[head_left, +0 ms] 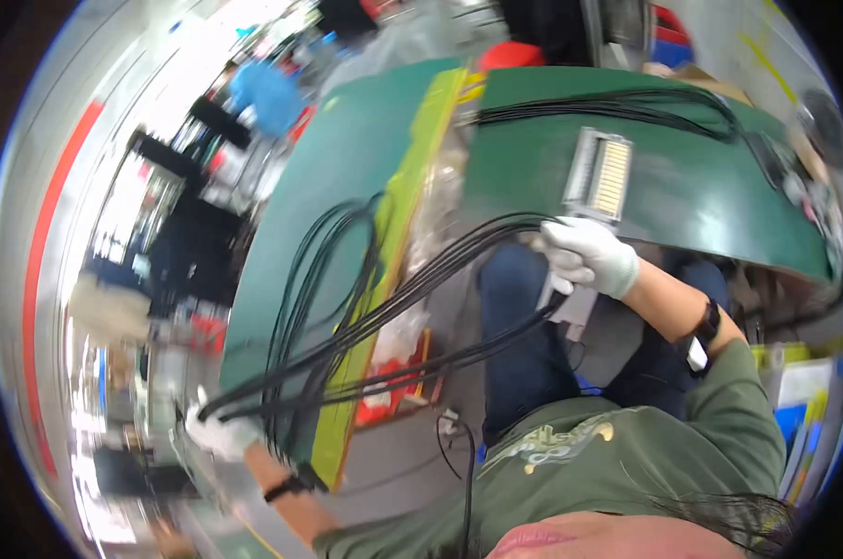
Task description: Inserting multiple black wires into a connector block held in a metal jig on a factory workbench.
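Observation:
A long bundle of thin black cables (412, 284) stretches between my two white-gloved hands. My right hand (589, 256) closes round one end of it above my lap, at the near edge of the green table. Far out to the left, my left hand (218, 433) grips the bend where the bundle doubles back; its fingers are partly smeared. Below the stretched cables, another looped bundle of black cables (300, 279) lies on the left table section and hangs over its edge. Just beyond my right hand sits a light grey rectangular frame (597, 177) with a row of pale yellow pieces.
More black cables (617, 110) lie across the far part of the green table (524, 168). A yellow-green strip (403, 200) edges the left section, with clear plastic beside it. A red box (394, 387) stands below. Folders (799, 419) are at the right, a red stool (512, 56) beyond.

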The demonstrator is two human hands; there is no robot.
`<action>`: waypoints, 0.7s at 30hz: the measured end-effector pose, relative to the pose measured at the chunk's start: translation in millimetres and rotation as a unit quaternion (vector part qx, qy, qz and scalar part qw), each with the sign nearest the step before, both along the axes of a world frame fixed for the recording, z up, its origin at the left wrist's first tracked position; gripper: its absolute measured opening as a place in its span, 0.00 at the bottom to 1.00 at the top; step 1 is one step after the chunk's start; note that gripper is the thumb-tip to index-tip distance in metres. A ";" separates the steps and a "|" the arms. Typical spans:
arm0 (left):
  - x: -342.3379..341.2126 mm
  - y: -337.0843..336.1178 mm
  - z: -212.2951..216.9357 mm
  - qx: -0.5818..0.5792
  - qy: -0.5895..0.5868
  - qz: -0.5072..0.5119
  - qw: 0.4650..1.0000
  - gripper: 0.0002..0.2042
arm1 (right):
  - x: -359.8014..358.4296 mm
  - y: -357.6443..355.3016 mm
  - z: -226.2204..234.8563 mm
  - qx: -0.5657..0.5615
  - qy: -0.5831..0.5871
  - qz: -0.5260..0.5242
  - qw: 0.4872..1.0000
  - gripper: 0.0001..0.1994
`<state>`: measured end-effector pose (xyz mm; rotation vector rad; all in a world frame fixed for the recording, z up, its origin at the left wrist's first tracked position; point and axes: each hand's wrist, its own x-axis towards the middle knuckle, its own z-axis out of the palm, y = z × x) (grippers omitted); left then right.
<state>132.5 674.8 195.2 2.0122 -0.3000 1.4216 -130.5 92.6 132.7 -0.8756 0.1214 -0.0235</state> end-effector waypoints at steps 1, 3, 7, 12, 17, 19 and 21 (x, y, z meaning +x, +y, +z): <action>-7.8 -15.9 10.2 -0.022 0.046 0.024 0.998 0.11 | -5.9 -6.0 -0.2 0.004 0.003 -0.003 1.000 0.13; -4.0 -57.3 19.4 0.020 0.066 -0.011 0.998 0.12 | -25.7 -25.0 -5.6 0.010 0.008 -0.026 1.000 0.12; 4.6 -165.5 30.8 0.165 0.098 -0.062 0.980 0.13 | -92.1 -100.0 -26.6 0.069 0.022 -0.180 0.981 0.11; 10.5 -286.9 18.6 0.413 -0.020 -0.211 0.886 0.04 | -172.9 -166.8 -43.6 -0.040 0.058 -0.424 0.903 0.12; -7.1 -410.2 -15.7 0.466 0.039 -0.374 0.801 0.11 | -264.3 -214.1 -68.7 -0.038 0.105 -0.572 0.813 0.13; -27.3 -462.4 -32.9 0.474 0.061 -0.426 0.768 0.12 | -312.2 -247.6 -85.2 -0.085 0.116 -0.635 0.759 0.12; -49.6 -512.1 -52.7 0.463 0.064 -0.506 0.725 0.13 | -360.4 -281.0 -84.9 -0.109 0.109 -0.680 0.716 0.11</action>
